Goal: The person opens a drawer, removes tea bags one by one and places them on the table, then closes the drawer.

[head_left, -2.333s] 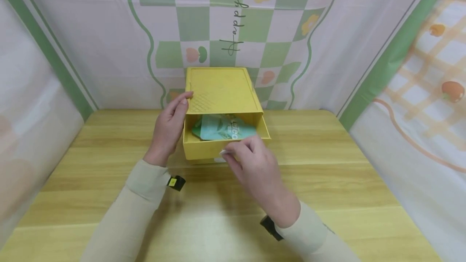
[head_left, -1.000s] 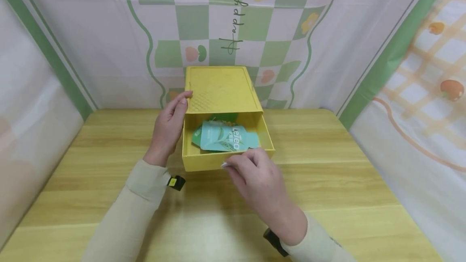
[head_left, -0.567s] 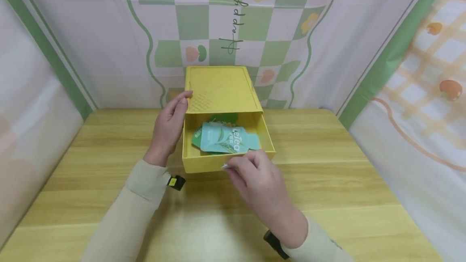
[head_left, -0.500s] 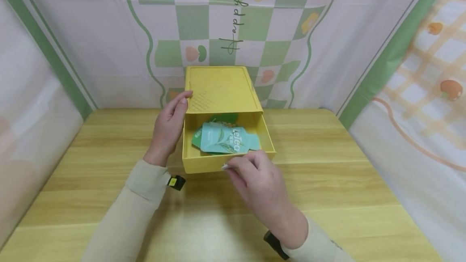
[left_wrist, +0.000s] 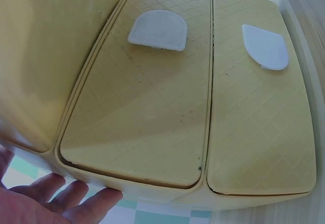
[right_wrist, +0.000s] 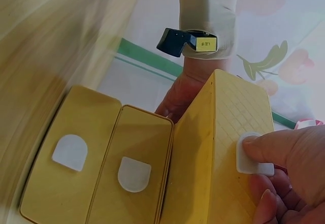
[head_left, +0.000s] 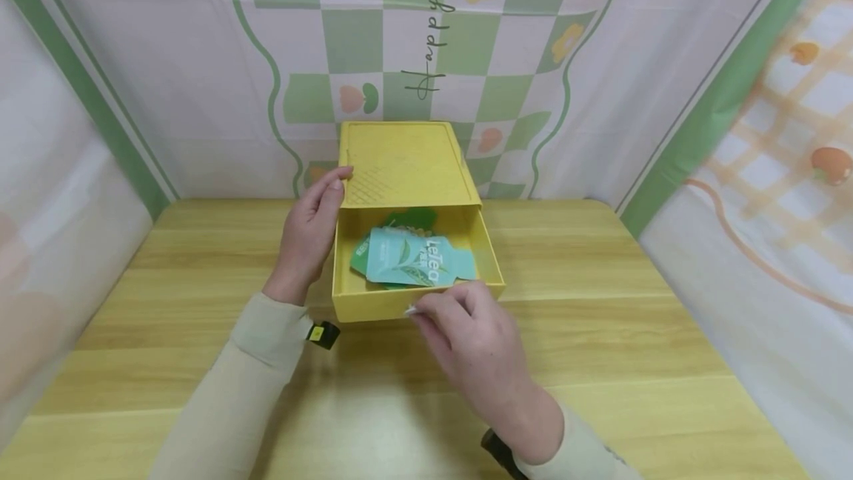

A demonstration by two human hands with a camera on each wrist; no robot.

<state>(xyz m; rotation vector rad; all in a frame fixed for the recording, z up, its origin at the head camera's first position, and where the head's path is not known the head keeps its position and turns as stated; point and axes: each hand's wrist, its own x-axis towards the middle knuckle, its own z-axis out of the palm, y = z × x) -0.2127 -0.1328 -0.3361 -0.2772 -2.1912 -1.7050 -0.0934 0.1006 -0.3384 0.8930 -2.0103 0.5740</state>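
A small yellow drawer cabinet [head_left: 406, 165] stands on the table against the back cloth, its top drawer [head_left: 373, 308] pulled out. In that drawer lies a light teal pouch [head_left: 400, 258] lettered "LeTea", overlapping a darker green packet [head_left: 360, 254]. My right hand [head_left: 480, 361] pinches the white handle [right_wrist: 249, 158] on the drawer's front, thumb on its upper face in the right wrist view. My left hand [head_left: 306, 235] rests along the cabinet's left side near its top edge. In the left wrist view its fingers [left_wrist: 96, 206] lie against that side, loosely extended.
Two lower drawers, the middle one [left_wrist: 142, 97] and the bottom one [left_wrist: 259, 122], are closed, each with a white handle. A printed cloth [head_left: 406, 43] hangs close behind the cabinet, with more cloth at both sides of the wooden table [head_left: 600, 332].
My right hand has drawn the top drawer further out toward me, so more of the pouch and green packet shows. The left hand has stayed against the cabinet's side.
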